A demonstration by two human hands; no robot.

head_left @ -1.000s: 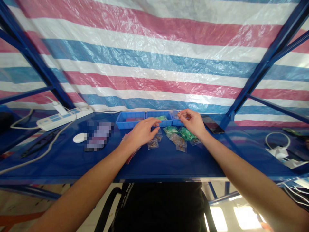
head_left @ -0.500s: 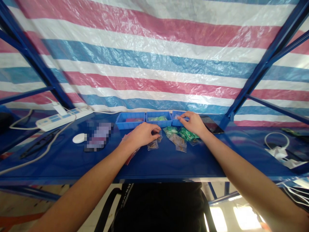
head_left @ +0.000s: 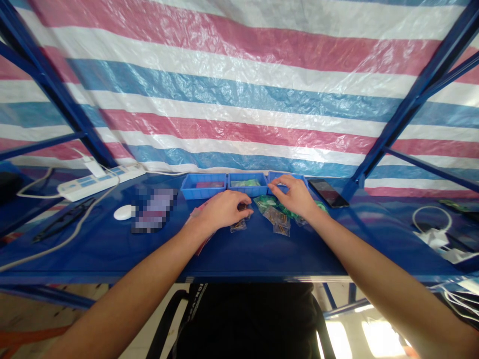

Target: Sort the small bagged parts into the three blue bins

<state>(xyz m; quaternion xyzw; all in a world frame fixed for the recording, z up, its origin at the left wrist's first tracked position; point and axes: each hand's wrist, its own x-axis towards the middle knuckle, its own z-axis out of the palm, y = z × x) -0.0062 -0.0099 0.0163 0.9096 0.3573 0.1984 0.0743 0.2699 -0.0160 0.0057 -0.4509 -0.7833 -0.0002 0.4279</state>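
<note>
Bags (head_left: 281, 228) are strewn before the middle bin (head_left: 247, 191); right of it, the grip of the right hand (head_left: 297, 198) is narrowly parted; that of the left hand (head_left: 223, 208), front-left, cannot be told.

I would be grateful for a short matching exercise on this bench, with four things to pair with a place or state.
Things:
1. Left hand
2. Middle bin
3. Left bin
4. Black phone

Places or states:
A. Right of all the bins
B. Holds something pink
C. Curled by small clear bags
D. Holds something green

Pairs: 1-C, 2-D, 3-B, 4-A
</note>
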